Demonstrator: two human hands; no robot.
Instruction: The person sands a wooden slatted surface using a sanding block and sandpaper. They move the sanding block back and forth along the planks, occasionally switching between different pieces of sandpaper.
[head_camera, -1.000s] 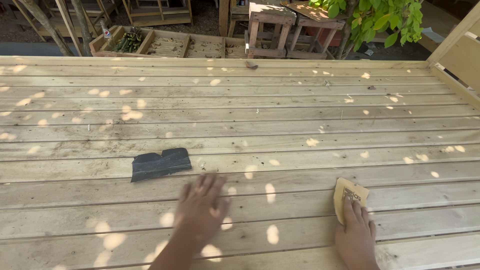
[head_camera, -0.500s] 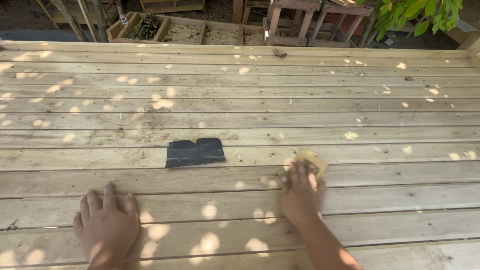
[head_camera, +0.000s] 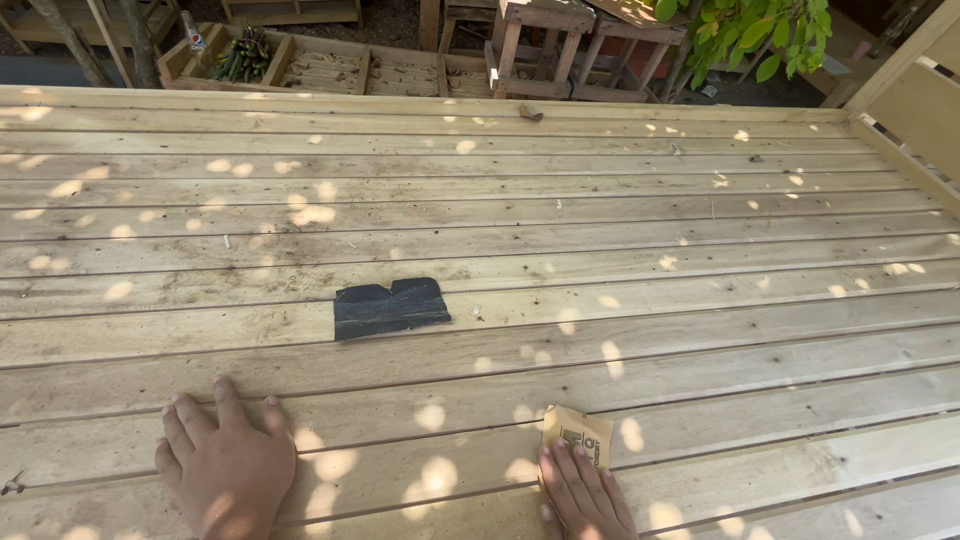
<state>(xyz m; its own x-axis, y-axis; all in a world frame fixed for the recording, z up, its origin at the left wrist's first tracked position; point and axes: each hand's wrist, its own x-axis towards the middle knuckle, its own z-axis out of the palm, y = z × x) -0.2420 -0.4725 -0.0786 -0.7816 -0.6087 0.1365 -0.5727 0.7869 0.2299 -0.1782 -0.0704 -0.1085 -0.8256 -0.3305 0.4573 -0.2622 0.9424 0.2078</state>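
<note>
My left hand (head_camera: 228, 468) lies flat, fingers spread, on the pale wooden planks (head_camera: 600, 230) at the lower left. My right hand (head_camera: 583, 492) presses a tan piece of sandpaper (head_camera: 580, 436) against a plank at the lower middle, fingers extended over its near edge. A dark, folded sheet of sandpaper (head_camera: 390, 307) rests on the boards above and between my hands, touching neither.
The plank surface runs wide, dappled with sun spots. Beyond its far edge stand wooden crates (head_camera: 300, 60) and stools (head_camera: 545, 40), with green leaves (head_camera: 750, 35) at the upper right. A wooden rail (head_camera: 915, 110) slants along the right side.
My right hand has drawn the tan sandpaper back toward me, down the boards. My left hand has shifted a little to the right and stays flat.
</note>
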